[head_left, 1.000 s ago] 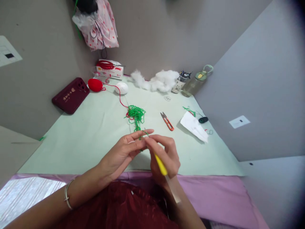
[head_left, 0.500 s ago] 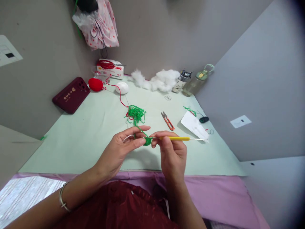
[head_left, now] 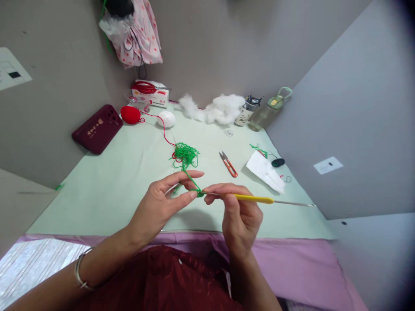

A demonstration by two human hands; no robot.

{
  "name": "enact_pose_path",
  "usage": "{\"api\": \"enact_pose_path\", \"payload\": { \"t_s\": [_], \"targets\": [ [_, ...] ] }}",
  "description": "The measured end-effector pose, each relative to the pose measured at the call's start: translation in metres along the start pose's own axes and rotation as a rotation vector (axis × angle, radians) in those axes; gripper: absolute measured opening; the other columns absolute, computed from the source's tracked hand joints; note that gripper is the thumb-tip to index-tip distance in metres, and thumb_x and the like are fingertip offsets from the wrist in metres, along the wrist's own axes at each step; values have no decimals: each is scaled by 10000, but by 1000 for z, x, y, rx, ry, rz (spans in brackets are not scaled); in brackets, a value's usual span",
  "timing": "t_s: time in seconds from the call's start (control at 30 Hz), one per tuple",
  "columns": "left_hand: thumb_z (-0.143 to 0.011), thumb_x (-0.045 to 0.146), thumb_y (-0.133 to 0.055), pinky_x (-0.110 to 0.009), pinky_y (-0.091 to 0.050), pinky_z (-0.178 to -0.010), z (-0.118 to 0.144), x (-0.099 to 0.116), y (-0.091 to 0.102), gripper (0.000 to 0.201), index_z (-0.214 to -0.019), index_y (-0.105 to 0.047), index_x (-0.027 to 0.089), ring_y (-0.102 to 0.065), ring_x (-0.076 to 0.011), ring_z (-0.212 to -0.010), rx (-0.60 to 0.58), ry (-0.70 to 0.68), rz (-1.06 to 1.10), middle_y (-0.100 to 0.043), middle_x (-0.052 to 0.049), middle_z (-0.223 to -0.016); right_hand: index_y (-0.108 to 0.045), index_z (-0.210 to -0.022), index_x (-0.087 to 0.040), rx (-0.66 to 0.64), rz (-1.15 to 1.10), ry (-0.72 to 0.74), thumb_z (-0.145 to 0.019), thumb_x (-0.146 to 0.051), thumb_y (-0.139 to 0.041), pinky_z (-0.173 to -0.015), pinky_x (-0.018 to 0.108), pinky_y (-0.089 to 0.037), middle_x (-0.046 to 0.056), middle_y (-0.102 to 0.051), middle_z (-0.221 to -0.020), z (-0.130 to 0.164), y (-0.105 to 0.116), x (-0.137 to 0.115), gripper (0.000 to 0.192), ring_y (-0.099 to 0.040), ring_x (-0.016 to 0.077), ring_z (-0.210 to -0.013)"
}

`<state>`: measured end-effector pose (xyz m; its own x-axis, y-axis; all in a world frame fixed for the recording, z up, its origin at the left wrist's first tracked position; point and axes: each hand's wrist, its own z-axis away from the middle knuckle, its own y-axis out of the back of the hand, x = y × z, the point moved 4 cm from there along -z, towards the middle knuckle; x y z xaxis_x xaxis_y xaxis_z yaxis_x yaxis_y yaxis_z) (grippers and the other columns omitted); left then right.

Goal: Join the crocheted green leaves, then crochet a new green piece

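Observation:
Between thumb and fingers, my left hand (head_left: 167, 196) pinches a small green crochet piece (head_left: 200, 194), largely covered by the fingertips. A strand of green yarn runs from the piece over my left index finger to a loose green yarn tangle (head_left: 186, 154) on the table. My right hand (head_left: 239, 207) grips a crochet hook (head_left: 254, 198) by its yellow handle, its near tip at the green piece. The other metal end points out to the right. Red yarn lies partly under the tangle.
Orange-handled thread snips (head_left: 228, 164) and a white paper (head_left: 265, 170) lie beyond my right hand. Farther back are a red yarn ball (head_left: 130, 115), a white ball (head_left: 166, 119), white stuffing (head_left: 223, 109), a pen cup (head_left: 244, 115) and a bottle (head_left: 267, 112). A maroon phone (head_left: 97, 129) leans at left.
My right hand has shifted right and slightly down, and the hook's far end has swung out further right and lower. Less of the green piece shows. My left hand has barely moved.

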<state>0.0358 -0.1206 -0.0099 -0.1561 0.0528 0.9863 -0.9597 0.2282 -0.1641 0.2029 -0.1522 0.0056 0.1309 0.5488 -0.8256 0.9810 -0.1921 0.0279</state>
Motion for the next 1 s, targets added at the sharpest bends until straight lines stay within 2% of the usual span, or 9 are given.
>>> {"api": "enact_pose_path", "payload": {
  "t_s": [0.1,0.33,0.47,0.53,0.6,0.7,0.77,0.87,1.0],
  "targets": [
    [-865,319,-778,-349,-401,-1004,0,3,0,278,-1140,-795,350,-603,-193,-972,24,-29,-80,-663,15,-919,-728,-1046,-244,-33,61,57,-1027,-176,-508,-675,340,-607,38,-756,-917,-1,-1,-2,231,-702,159,-735],
    [-853,261,-797,-315,-357,-1100,3,5,-3,263,-1103,-808,343,-600,-178,-1065,116,-148,-137,-686,21,-970,-673,-1212,-247,-147,382,374,-982,-95,-546,-778,364,-619,87,-769,-1045,11,-6,-5,303,-739,209,-953],
    [-828,307,-831,-293,-428,-996,0,-7,-10,431,-1250,-755,351,-598,-153,-939,3,81,203,-653,30,-871,-673,-1305,-300,-100,616,532,-952,-91,-606,-803,360,-626,89,-751,-1111,19,-12,-1,415,-729,225,-1012],
    [-828,339,-830,-284,-450,-932,-2,-14,-14,447,-1267,-750,305,-593,-146,-895,-93,247,421,-648,15,-852,-707,-1254,-314,-29,561,500,-960,-92,-596,-797,368,-622,75,-749,-1084,17,-11,0,385,-724,221,-988],
    [-823,326,-833,-283,-447,-926,-5,-16,-14,418,-1230,-770,256,-589,-145,-895,-115,310,521,-652,-3,-867,-736,-1157,-289,33,381,359,-980,-106,-570,-745,363,-611,60,-747,-981,10,-8,0,304,-712,202,-887],
    [-822,297,-834,-273,-430,-930,-8,-14,-8,398,-1215,-777,267,-570,-136,-904,-62,249,465,-655,-2,-908,-743,-1013,-246,76,93,138,-1005,-141,-541,-648,332,-573,29,-709,-822,-3,-5,2,227,-657,164,-718],
    [-819,297,-841,-261,-421,-925,-7,-12,-7,400,-1214,-778,299,-561,-131,-907,-55,201,382,-649,12,-908,-745,-988,-241,48,4,88,-1008,-158,-547,-623,312,-561,28,-722,-857,-7,-6,3,215,-646,148,-698],
    [-812,300,-853,-249,-419,-912,-4,-10,-9,383,-1188,-788,335,-564,-125,-904,-38,137,278,-642,32,-895,-747,-1049,-249,-9,58,102,-1004,-123,-549,-644,296,-571,30,-747,-933,-5,-9,6,239,-662,136,-729],
    [-809,323,-858,-259,-432,-914,-5,-13,-14,413,-1215,-777,316,-594,-136,-915,-36,163,346,-694,17,-912,-740,-1176,-276,-43,368,338,-951,-59,-619,-774,337,-599,68,-743,-1076,8,-11,3,335,-705,185,-943]
  ]
}}
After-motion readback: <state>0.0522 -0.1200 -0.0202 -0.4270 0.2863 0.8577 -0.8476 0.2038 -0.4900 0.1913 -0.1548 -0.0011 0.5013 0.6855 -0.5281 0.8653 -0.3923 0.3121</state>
